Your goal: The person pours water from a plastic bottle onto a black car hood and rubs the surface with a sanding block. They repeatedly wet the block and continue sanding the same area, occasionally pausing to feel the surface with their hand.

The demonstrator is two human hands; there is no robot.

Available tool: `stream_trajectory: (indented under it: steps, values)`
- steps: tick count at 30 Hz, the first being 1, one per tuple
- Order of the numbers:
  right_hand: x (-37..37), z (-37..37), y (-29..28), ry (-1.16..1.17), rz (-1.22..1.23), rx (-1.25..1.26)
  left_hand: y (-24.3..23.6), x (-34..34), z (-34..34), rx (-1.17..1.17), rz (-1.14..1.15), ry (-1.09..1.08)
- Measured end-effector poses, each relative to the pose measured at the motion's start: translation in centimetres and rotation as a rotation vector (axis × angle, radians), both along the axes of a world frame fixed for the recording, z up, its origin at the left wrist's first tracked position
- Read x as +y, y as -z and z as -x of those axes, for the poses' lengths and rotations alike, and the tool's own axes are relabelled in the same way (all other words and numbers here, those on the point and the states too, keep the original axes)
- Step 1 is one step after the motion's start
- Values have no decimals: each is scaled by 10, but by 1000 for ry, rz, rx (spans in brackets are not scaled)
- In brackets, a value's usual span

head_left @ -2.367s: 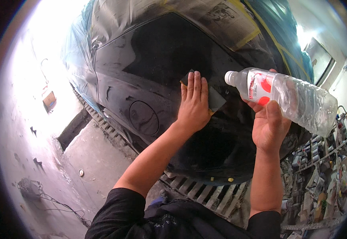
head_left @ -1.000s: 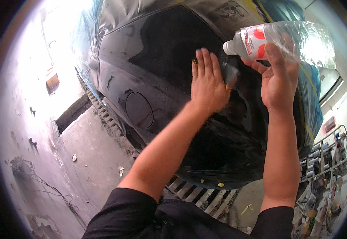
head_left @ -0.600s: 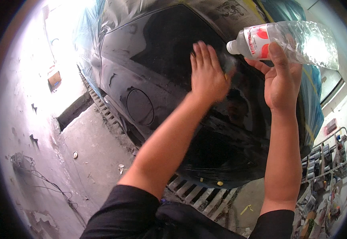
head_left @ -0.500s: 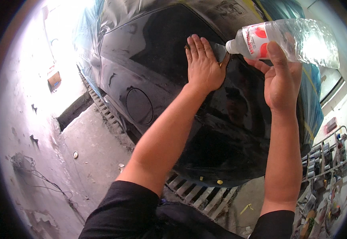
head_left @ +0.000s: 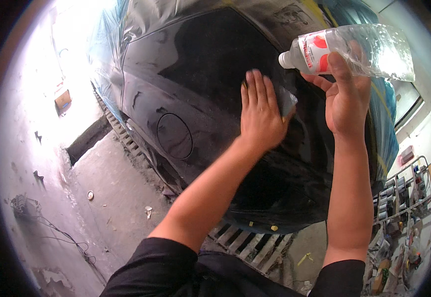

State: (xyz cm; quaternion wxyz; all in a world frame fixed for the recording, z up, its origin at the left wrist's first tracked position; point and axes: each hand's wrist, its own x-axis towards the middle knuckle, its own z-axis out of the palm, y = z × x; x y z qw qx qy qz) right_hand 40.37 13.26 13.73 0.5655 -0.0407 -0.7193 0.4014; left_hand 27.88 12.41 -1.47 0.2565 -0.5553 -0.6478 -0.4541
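Observation:
My left hand [head_left: 264,110] lies flat, slightly blurred, over a grey sheet like sandpaper [head_left: 288,101] on the dark car body panel [head_left: 191,59], its thumb at the sheet's right edge. Up and to the right, my right hand [head_left: 345,99] grips a clear plastic bottle [head_left: 374,52] with a red and white label, tilted horizontal, its white cap end just above and right of my left hand. A round flap [head_left: 174,136] shows on the panel left of my left forearm.
Plastic sheeting [head_left: 104,54] and taped paper [head_left: 294,15] cover the car around the panel. Below it lie a slatted grate [head_left: 235,242] and concrete floor [head_left: 111,188]. A rack of cans [head_left: 388,198] stands at the right, cables [head_left: 62,237] at the lower left.
Over the last seconds the bottle rose with my right hand. My left hand moved up the panel with the sheet, then, in the last half second, back down and slightly right.

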Motion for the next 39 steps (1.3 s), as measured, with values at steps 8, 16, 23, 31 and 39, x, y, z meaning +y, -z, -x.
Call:
stream_trajectory:
  steps: [8,16,23,31,39]
  values:
    - [-7,27,-2,2,3,-10,-32,25,72,-79,-63,82]
    - [-5,48,-5,34,-32,-30,-9,1,62,-40,43,85]
    - [-9,50,-1,61,-35,-43,19,-22,81,66,104,146]
    - [-10,54,1,28,15,-3,-21,-1,130,203,114,195]
    - [-17,53,17,107,12,-32,3,-40,196,539,281,483]
